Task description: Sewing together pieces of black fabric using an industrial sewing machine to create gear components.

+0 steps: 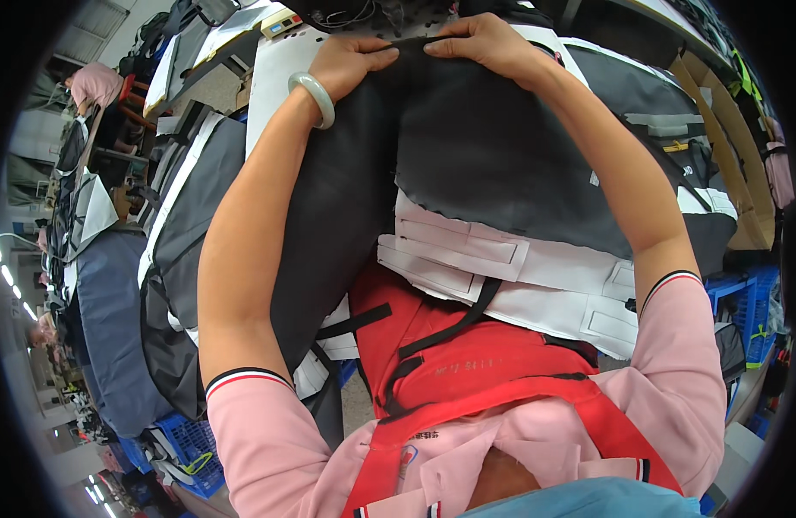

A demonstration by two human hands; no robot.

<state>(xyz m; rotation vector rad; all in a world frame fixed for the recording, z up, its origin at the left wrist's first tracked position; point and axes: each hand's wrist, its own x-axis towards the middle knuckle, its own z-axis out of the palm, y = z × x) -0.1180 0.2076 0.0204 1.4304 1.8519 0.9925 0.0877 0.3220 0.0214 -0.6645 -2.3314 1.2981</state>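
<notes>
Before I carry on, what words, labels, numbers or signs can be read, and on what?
Red apron: a row of faint, worn characters, too blurred to read reliably.
Pink shirt: small dark characters near an emblem, too small to read.
Black fabric panel: white tag, no print discernible.
Dark fabric piece at right: white lettering, too small to read.

This seems a textile workshop: dark fabric pieces point(113, 328) lie piled beside a white worktop point(275, 73), blue plastic baskets point(195, 442) stand lower, another person point(96, 85) is farther away, and lamps point(7, 274) make a row.
</notes>
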